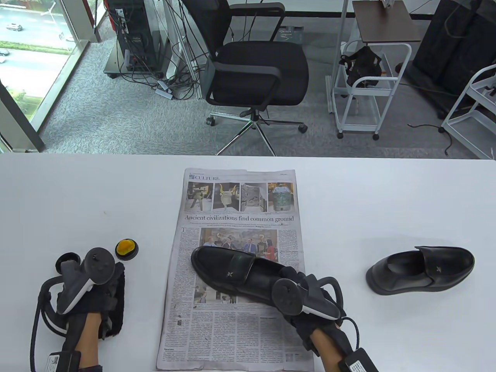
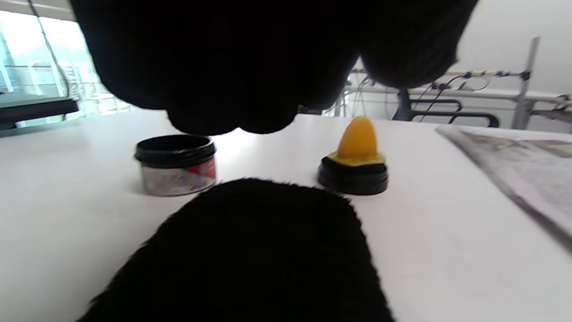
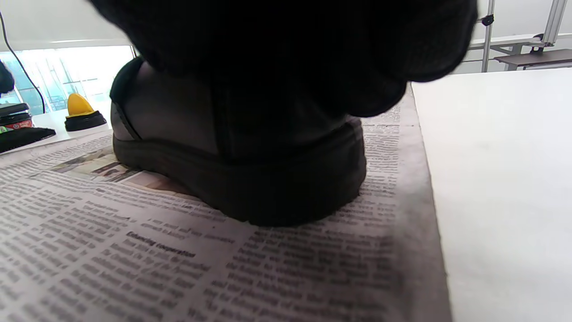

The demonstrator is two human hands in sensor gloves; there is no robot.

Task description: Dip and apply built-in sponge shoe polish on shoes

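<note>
Glossy leather shoe point(image 1: 240, 277) — matt newspaper point(image 1: 232, 333)

Colours, tabletop scene
Shoes point(image 1: 240, 277) point(image 1: 420, 270) black; sponge point(image 1: 126, 247) yellow on black lid point(image 2: 353, 175); jar point(image 2: 177, 165) black-rimmed, red-white label; newspaper point(image 1: 236, 217) grey print, colour photos; tabletop point(image 1: 387, 201) white.

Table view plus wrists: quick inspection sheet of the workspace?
Surface: white table, newspaper spread at centre.
Job's things: one shoe on the newspaper, second shoe on bare table; open polish jar; lid with yellow sponge sponge-up.
Clutter: black cloth under left hand.
Grippers: left hand over cloth; right hand at shoe's heel, grip unclear.
Cables: glove leads.
Surroundings: office chair, carts.
</note>
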